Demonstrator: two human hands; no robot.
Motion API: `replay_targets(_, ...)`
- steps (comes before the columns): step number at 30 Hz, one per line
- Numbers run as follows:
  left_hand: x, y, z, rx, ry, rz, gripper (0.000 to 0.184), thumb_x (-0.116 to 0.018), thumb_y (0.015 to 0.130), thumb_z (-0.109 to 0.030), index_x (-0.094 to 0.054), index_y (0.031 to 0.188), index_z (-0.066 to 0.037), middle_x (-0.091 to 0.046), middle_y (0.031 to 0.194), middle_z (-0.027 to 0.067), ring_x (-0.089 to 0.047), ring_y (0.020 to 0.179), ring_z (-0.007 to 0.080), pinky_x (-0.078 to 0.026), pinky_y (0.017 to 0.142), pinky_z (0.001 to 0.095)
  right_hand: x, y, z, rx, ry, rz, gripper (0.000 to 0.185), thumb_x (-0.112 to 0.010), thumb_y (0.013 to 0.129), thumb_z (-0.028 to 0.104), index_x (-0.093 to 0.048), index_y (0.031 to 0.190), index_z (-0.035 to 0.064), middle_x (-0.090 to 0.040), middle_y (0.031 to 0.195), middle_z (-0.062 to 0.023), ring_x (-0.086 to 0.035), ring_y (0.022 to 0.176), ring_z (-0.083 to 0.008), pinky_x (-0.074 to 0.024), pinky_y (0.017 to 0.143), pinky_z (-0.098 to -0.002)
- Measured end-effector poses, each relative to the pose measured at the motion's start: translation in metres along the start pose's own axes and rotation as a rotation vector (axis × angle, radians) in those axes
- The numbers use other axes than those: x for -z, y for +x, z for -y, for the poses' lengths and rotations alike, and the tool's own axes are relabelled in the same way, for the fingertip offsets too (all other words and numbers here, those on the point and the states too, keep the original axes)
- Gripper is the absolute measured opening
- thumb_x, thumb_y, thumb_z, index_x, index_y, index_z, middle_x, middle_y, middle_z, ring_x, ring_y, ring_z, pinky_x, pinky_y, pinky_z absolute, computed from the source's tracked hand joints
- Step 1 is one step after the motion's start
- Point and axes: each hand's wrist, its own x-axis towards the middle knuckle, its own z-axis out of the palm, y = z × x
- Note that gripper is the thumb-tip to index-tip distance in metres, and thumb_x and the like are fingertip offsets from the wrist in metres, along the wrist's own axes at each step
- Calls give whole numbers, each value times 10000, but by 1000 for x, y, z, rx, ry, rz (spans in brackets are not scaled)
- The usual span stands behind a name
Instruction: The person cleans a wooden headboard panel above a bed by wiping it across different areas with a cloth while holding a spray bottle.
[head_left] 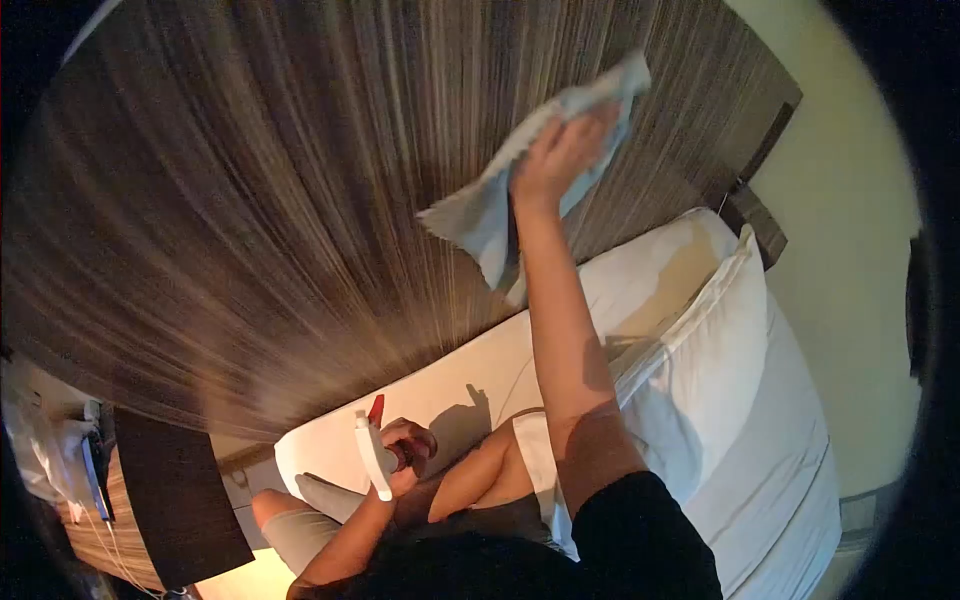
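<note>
My right hand [565, 160] reaches up on a stretched arm and holds a pale blue-grey cloth [470, 215] against the dark wood-grain panel [330, 150]. The cloth spreads out on both sides of the hand, one corner hanging down, and both are slightly blurred. Low in front of my body, my left hand [410, 450] is wrapped round a spray bottle [372, 455] with a white head and a red part at its top. Most of the bottle is hidden by the hand and the viewing angle.
Below the panel is a bed with a white sheet [330, 440], where one of my legs is bent. A white pillow [710, 370] leans at the right. On the left, a wooden bedside unit [170, 500] carries a blue-edged object [97, 470], a plastic bag and cables.
</note>
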Motion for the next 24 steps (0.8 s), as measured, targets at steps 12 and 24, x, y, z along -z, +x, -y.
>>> replay_targets(12,37,72,-90,-235,39,174,243,-683,777,-142,-645,966,5,-683,1005,159,-647,828,261,-505,773,375,-16,-56,152,309,7,380,737,-430,918,392,-225,1471,-49,-103,1539,-293,-60,1430,-470,-19,1088,-655)
replay_targets(24,52,-30,-16,199,136,-15,253,-744,699,-153,-648,901,-36,-606,915,120,-587,855,312,-478,805,407,-25,-14,198,664,30,351,692,-471,857,399,-317,1494,176,-197,1567,-162,-131,1452,-367,-86,1090,-645)
